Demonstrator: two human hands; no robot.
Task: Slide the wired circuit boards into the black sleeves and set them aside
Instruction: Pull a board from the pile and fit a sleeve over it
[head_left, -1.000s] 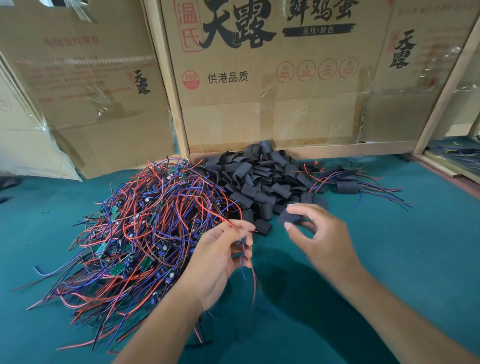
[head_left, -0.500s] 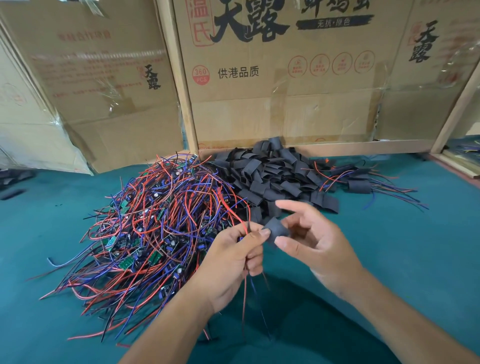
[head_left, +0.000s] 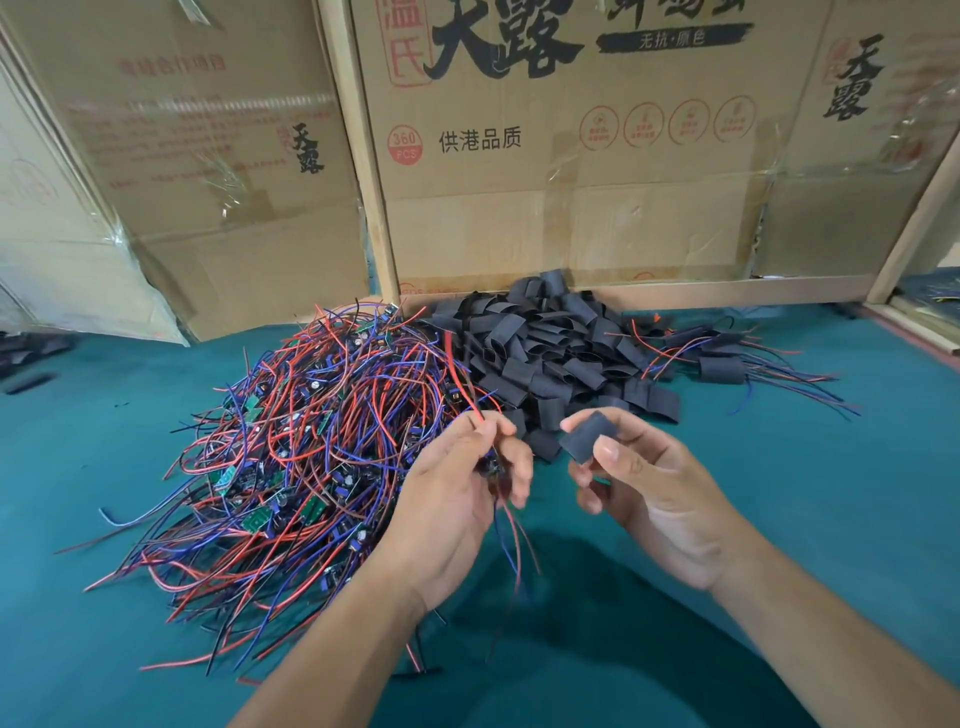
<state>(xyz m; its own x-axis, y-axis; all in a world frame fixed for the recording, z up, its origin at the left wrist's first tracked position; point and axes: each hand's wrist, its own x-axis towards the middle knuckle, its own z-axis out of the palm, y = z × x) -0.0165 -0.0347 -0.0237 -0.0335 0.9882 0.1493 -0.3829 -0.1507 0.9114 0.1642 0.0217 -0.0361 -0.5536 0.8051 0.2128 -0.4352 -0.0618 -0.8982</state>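
A big tangle of wired circuit boards (head_left: 311, 457), red and blue leads with small green boards, lies on the green cloth at the left. Behind it to the right sits a heap of flat black sleeves (head_left: 550, 353). My left hand (head_left: 457, 509) grips one wired circuit board (head_left: 491, 467); its red and blue wires hang down below the fingers. My right hand (head_left: 654, 488) pinches a single black sleeve (head_left: 589, 435) between thumb and fingers, a short gap to the right of the board. Sleeve and board are apart.
A few sleeved boards with wires (head_left: 722, 364) lie at the right of the sleeve heap. Taped cardboard boxes (head_left: 571, 156) and wooden frame posts (head_left: 363, 156) wall off the back. Green cloth (head_left: 831, 493) covers the table. Dark objects (head_left: 28, 382) lie at far left.
Both hands have drawn nearer to me from the heaps. The sleeve, touching the left fingers half a second ago, is now held apart to the right, and the board's wires hang lower.
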